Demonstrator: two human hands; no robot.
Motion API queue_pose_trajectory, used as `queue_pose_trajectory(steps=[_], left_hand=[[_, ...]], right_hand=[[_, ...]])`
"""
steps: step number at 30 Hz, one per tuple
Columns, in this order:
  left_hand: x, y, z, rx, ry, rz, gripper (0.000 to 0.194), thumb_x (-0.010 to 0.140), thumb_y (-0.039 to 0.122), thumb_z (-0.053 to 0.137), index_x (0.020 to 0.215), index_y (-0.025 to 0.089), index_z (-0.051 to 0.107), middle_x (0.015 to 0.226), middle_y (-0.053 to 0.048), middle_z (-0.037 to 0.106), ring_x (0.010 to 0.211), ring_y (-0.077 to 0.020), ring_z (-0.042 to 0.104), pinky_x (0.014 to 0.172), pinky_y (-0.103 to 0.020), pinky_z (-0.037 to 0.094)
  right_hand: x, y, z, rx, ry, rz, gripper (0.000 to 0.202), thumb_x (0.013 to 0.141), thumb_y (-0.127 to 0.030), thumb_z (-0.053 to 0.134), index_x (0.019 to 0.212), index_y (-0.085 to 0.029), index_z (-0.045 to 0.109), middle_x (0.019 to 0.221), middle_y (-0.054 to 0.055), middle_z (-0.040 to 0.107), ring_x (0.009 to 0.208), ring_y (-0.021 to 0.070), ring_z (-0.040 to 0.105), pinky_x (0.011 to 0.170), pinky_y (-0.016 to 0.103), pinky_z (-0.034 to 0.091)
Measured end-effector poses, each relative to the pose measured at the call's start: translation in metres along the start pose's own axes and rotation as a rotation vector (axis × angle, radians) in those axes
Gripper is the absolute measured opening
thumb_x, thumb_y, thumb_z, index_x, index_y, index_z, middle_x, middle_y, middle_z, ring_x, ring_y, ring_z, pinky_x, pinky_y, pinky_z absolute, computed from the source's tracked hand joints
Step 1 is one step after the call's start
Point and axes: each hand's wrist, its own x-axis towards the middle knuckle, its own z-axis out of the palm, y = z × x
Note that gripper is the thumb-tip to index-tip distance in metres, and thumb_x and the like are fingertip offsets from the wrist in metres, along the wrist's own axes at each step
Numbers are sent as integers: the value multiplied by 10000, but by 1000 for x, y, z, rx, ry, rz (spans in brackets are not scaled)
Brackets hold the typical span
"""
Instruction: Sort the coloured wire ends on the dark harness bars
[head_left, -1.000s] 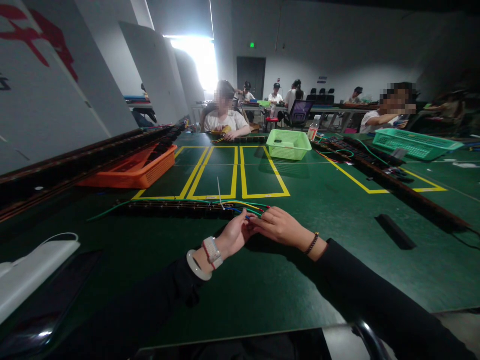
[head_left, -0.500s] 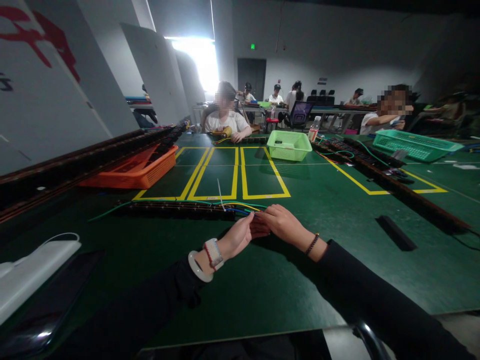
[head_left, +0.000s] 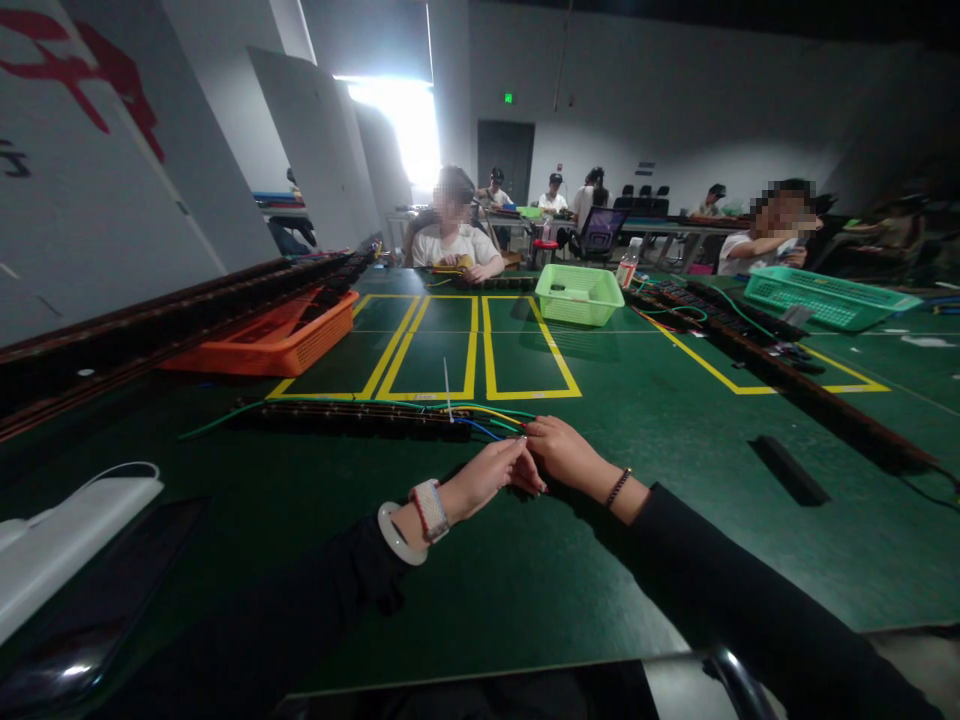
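A long dark strip [head_left: 360, 414] lies crosswise on the green table, and a bundle of thin wires [head_left: 484, 411], green, yellow, blue and some red, runs from its right end to my hands. My right hand [head_left: 564, 455] is closed with bent fingers around the wire ends. Thumb and forefinger of my left hand [head_left: 491, 475] pinch at the same spot, the other fingers hanging loosely below. The exact wire tips are hidden between my fingers. A white cable tie [head_left: 448, 390] stands up from the strip near its right end.
Behind the strip are yellow tape outlines [head_left: 427, 397]. An orange basket [head_left: 319, 335] stands left, a light green basket [head_left: 579, 297] further back, a teal basket [head_left: 832, 298] at right. A black bar [head_left: 790, 470], a phone [head_left: 112, 600] and a white power strip [head_left: 82, 545] lie nearer. A co-worker [head_left: 457, 240] sits opposite.
My left hand has turned, its fingers now pointing down and lying closer to the right hand. The right hand has shifted slightly right and down. The strip stays in place.
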Motion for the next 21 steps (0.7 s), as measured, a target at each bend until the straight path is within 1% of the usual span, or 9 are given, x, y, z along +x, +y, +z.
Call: queue_pose_trajectory(steps=[2, 3, 5, 6, 9, 11, 13, 18, 21], left_hand=[[0, 0, 0, 1, 1, -1, 307, 830, 392, 544, 719, 109, 589, 677, -105, 652, 699, -188, 623, 713, -308, 448], [0, 0, 0, 1, 2, -1, 308, 830, 390, 544, 716, 107, 589, 681, -108, 653, 696, -188, 623, 714, -310, 448], [0, 0, 0, -1, 3, -2, 307, 829, 386, 546, 716, 104, 590, 689, -114, 655, 696, -190, 624, 717, -312, 448], [0, 0, 0, -3, 4, -3, 308, 829, 387, 547, 717, 103, 590, 689, -117, 655, 696, -191, 625, 716, -312, 448], [1, 0, 0, -16, 10, -3, 309, 826, 391, 551, 725, 102, 589, 692, -117, 654, 695, -188, 627, 718, -306, 446], [1, 0, 1, -26, 14, -3, 310, 821, 395, 557, 728, 101, 589, 690, -117, 652, 692, -186, 627, 717, -303, 445], [1, 0, 1, -32, 15, -4, 311, 818, 396, 560, 731, 99, 590, 690, -120, 652, 692, -188, 629, 716, -303, 445], [1, 0, 0, -37, 14, -4, 299, 817, 380, 566, 731, 94, 591, 699, -126, 654, 698, -192, 633, 713, -303, 447], [1, 0, -1, -37, 13, -5, 296, 813, 382, 572, 725, 100, 592, 698, -120, 654, 702, -192, 634, 719, -305, 450]], right_hand=[[-1, 1, 1, 52, 54, 44, 138, 858, -122, 524, 858, -151, 658, 781, 50, 566, 736, 175, 462, 695, 295, 375], [-1, 1, 1, 73, 89, 73, 165, 860, -128, 519, 953, -153, 653, 801, 53, 563, 754, 179, 464, 702, 298, 382], [-1, 2, 2, 102, 153, 133, 287, 853, -144, 526, 1131, -157, 597, 871, 69, 557, 813, 193, 468, 736, 314, 398], [-1, 2, 3, 109, 170, 154, 343, 846, -157, 535, 1188, -157, 565, 920, 83, 552, 851, 203, 467, 762, 327, 405], [-1, 2, 4, 107, 150, 177, 453, 839, -209, 552, 1286, -174, 491, 1081, 118, 525, 952, 231, 451, 836, 376, 406], [-1, 1, 4, 102, 104, 174, 489, 844, -240, 548, 1323, -195, 454, 1167, 126, 499, 1008, 248, 436, 875, 406, 394], [-1, 1, 3, 97, 74, 177, 485, 852, -258, 541, 1326, -210, 453, 1203, 125, 486, 1049, 256, 424, 902, 421, 379], [-1, 1, 3, 67, 47, 167, 439, 841, -261, 564, 1274, -206, 511, 1220, 128, 485, 1103, 262, 404, 940, 431, 352], [-1, 0, 3, 71, 50, 166, 433, 832, -246, 575, 1260, -202, 519, 1219, 133, 490, 1119, 268, 405, 944, 443, 347]])
